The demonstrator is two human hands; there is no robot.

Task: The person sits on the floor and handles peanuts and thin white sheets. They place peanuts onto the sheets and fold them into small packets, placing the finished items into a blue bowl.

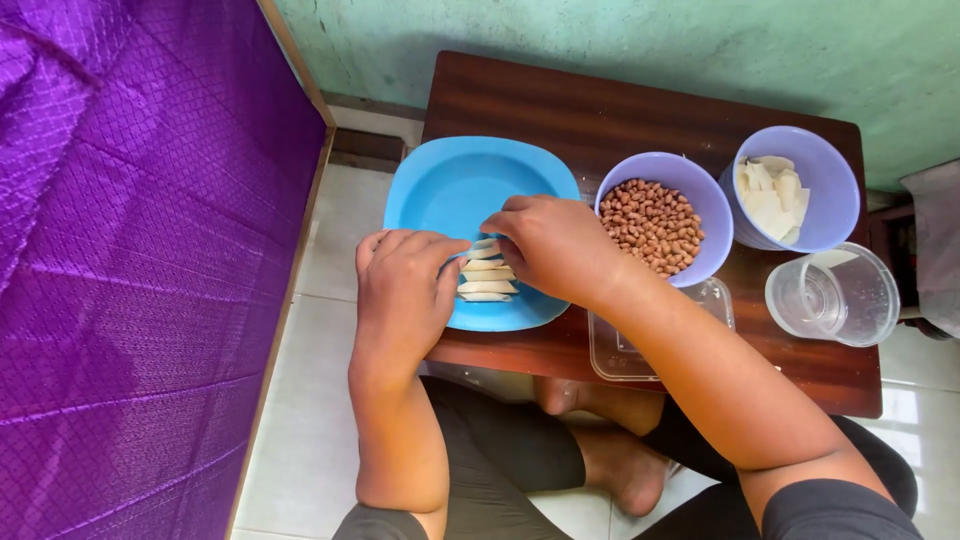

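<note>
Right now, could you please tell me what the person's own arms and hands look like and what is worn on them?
Both arms are bare from wrist to above the elbow. The left hand and right hand wear no gloves, and no rings, watch or bracelets show. Short dark sleeves, black or near black, edge the upper arms at the bottom of the picture. No markings or bandages are visible.
</note>
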